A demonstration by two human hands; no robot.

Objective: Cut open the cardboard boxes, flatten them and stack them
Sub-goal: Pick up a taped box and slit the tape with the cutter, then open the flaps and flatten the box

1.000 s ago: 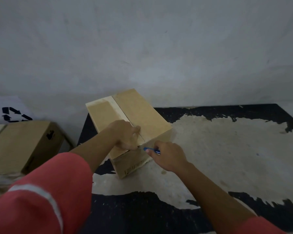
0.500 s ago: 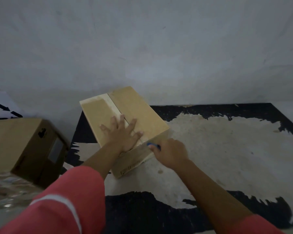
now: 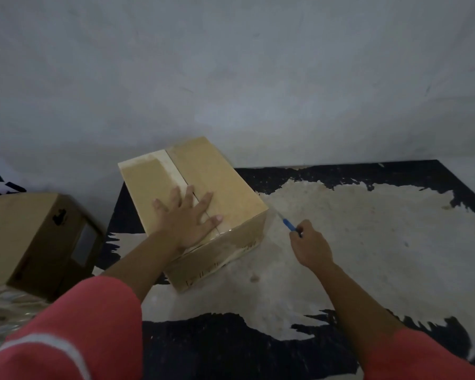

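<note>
A closed brown cardboard box [image 3: 225, 174] stands on a worn black and pale mat, its top flaps meeting in a taped centre seam. My left hand [image 3: 187, 218] lies flat on the top with fingers spread across the seam near the front edge. My right hand [image 3: 310, 242] is off the box, to its right above the mat, and grips a thin blue-handled cutter [image 3: 288, 224] whose tip points up and left toward the box's near right corner.
A second, larger cardboard box [image 3: 36, 237] lies on its side at the left, with a hand hole and a label on its end. A white sheet with black recycling arrows [image 3: 0, 182] shows behind it. A grey wall stands behind; the mat [image 3: 368, 242] stretches right.
My left hand went from curled at the seam's front end to flat and spread on the top. My right hand drew the cutter away from the front edge to the right.
</note>
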